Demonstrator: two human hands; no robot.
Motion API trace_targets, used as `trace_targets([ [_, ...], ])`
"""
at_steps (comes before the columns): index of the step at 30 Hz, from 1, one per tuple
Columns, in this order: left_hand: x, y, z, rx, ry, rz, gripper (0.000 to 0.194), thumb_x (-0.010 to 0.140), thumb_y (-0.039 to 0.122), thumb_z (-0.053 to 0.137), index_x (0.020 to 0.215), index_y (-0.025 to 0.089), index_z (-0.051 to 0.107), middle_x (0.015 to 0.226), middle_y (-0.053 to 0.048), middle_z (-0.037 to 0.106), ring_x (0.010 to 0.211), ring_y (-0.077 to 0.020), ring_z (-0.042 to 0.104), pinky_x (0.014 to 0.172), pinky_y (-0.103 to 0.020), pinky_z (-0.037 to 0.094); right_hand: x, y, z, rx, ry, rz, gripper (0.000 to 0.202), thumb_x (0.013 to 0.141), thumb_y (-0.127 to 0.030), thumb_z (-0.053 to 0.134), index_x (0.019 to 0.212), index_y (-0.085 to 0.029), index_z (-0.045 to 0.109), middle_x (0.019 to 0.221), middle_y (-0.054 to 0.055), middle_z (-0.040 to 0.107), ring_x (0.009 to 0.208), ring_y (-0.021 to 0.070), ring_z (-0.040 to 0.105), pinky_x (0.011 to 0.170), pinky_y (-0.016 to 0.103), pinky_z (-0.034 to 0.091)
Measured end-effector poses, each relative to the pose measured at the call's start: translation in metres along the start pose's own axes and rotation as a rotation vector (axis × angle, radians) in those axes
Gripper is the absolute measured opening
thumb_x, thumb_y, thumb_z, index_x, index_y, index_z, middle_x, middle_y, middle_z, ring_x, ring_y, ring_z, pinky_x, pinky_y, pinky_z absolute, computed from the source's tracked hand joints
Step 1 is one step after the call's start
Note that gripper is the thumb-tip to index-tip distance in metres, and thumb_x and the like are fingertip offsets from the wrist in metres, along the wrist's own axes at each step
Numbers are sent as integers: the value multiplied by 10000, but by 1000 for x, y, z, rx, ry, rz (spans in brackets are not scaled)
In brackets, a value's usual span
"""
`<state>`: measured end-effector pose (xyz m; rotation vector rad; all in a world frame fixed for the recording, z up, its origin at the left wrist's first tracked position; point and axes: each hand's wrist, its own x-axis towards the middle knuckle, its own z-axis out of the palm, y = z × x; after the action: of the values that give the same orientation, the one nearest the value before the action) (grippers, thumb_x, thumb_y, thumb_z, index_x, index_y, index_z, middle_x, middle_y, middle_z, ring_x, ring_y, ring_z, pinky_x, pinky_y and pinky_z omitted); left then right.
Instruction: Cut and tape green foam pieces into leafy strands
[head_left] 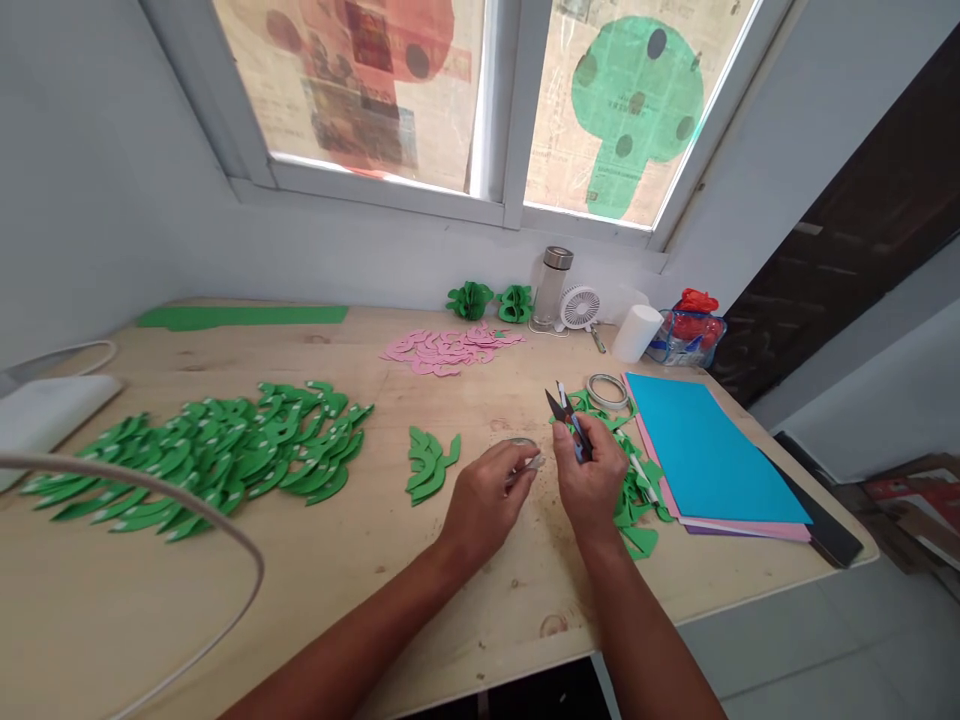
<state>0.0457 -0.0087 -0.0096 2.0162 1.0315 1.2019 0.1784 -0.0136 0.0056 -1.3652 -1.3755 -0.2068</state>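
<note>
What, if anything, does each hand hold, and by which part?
Right hand: dark-bladed snips, by the handles. Left hand: a silvery thing, seemingly pinched at its edge; too hidden to name.

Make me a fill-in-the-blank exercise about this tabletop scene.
The small black-bladed snips are in the person's ____ hand.
The larger pile of green leaf-shaped pieces lies ____ of the smaller green pile.
The flat rectangular top sheet at right is coloured ____.
The clear metal-capped bottle stands beside a small round white ____.

Missing words: right; left; blue; fan.
</note>
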Motion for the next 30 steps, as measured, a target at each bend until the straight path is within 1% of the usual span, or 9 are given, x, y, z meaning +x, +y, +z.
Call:
trace_targets([
  [2,6,2,14,69,-21,7,238,816,114,493,998,191,627,885,-59,676,790,-174,618,702,-283,484,0,1,-1,-4,7,-3,245,858,-387,550,846,-155,627,664,14,597,567,127,515,558,238,410],
  [6,11,5,37,192,-95,-73,227,777,88,484,917,173,642,850,-90,694,777,-221,622,684,-322,472,1,-1,-1,-8,-12,-23,231,860,-377,549,840,-162,632,672,28,608,583,143,535,562,250,412],
  [9,8,7,38,182,-153,-91,243,756,74,480,892,168,658,905,-114,700,826,-244,627,713,-342,474,0,-2,1,-23,-54,-56,214,861,-366,550,829,-172,633,684,33,621,599,150,547,575,256,413],
  [11,4,6,29,115,-169,-80,224,744,90,507,883,165,666,962,-122,696,900,-253,622,763,-350,476,-1,-2,3,-38,-74,-80,214,866,-367,544,833,-174,628,682,33,621,600,152,547,574,255,409],
  [14,-1,2,3,17,-143,-140,171,797,178,508,831,178,676,866,-89,704,796,-218,627,721,-330,481,-3,0,6,-59,-116,-124,222,872,-371,539,840,-167,620,678,38,619,595,153,543,562,252,397],
  [17,-2,-4,-26,-108,2,-235,150,802,259,541,769,185,666,747,-44,688,679,-173,608,657,-288,477,-8,2,10,-72,-191,-183,220,872,-370,539,844,-166,618,679,41,620,597,153,545,567,251,391],
  [20,1,-12,-48,-246,196,-338,168,759,302,607,849,171,661,793,-50,693,690,-168,618,671,-289,494,-13,0,15,-83,-268,-234,216,871,-368,540,843,-168,617,673,38,615,601,150,551,568,247,385],
  [22,4,-16,-57,-316,245,-379,216,743,315,627,893,164,662,852,-70,702,716,-176,633,681,-296,504,-16,-3,18,-94,-311,-256,208,869,-362,543,842,-169,617,674,37,614,604,148,554,568,245,377],
  [30,3,-27,-69,-388,228,-383,231,727,303,651,913,177,704,943,-84,710,852,-201,637,749,-291,494,-22,-8,22,-134,-442,-327,229,863,-390,545,835,-176,623,664,30,609,603,150,551,559,254,357],
])
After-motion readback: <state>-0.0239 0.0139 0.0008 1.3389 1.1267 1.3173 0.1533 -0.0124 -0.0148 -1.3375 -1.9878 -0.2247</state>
